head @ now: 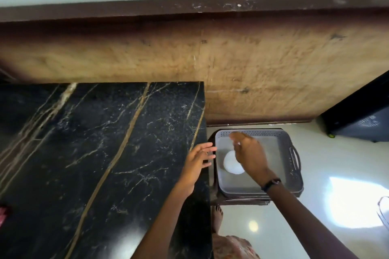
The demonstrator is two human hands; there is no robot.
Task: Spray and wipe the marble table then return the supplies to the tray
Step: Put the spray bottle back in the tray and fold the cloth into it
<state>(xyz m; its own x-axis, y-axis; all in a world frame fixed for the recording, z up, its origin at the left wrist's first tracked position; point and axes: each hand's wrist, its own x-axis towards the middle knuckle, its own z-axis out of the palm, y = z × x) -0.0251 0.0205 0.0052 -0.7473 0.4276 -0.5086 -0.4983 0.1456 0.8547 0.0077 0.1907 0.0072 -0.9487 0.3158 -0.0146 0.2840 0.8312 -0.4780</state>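
A black marble table (pixel 94 153) with gold and white veins filled the left of the view. Just beside its right edge, lower down, sat a grey rectangular plastic tray (pixel 280 153) with perforated walls and a side handle. A white round pad or folded cloth (pixel 230 164) lay on the tray's floor, partly hidden under the right hand (pixel 248 153). That hand hovered over the tray, blurred, so I could not tell if it gripped anything. The left hand (pixel 199 162) was released, fingers straight, reaching past the table's right edge toward the tray. A dark band (pixel 271 183) circled the right wrist.
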